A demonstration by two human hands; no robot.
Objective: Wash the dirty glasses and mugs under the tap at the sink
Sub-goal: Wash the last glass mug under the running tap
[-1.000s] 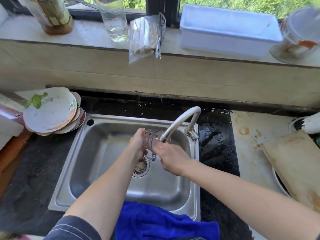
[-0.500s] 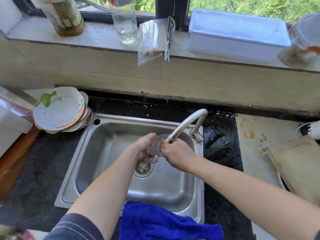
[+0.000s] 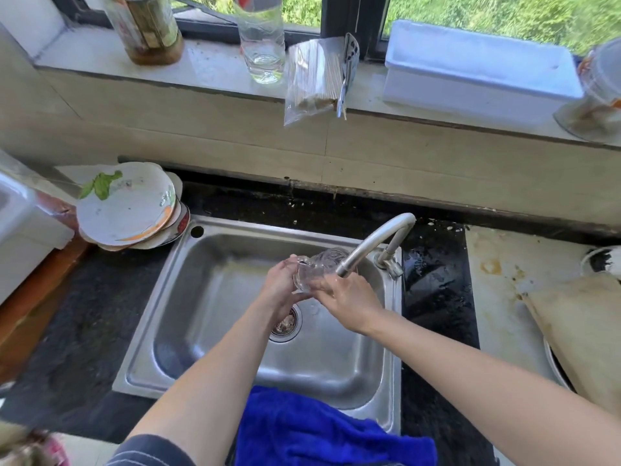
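A clear patterned glass mug (image 3: pixel 319 269) lies on its side over the steel sink (image 3: pixel 215 297), just under the spout of the curved metal tap (image 3: pixel 373 242). My left hand (image 3: pixel 280 287) cups and grips the mug's left end. My right hand (image 3: pixel 349 304) holds its right side, fingers curled round the glass below the spout. Whether water runs from the tap cannot be told. The drain strainer (image 3: pixel 285 324) lies below the hands.
Dirty stacked plates (image 3: pixel 127 206) sit left of the sink. A blue cloth (image 3: pixel 322 432) hangs over the sink's front edge. On the window ledge stand a brown jar (image 3: pixel 148 28), a clear bottle (image 3: pixel 262 38), a bag of skewers (image 3: pixel 312 75) and a white box (image 3: pixel 477 72). A stained board (image 3: pixel 581 334) lies right.
Both hands turned the mug under the spout and lifted it slightly. The view shifted left and up a little.
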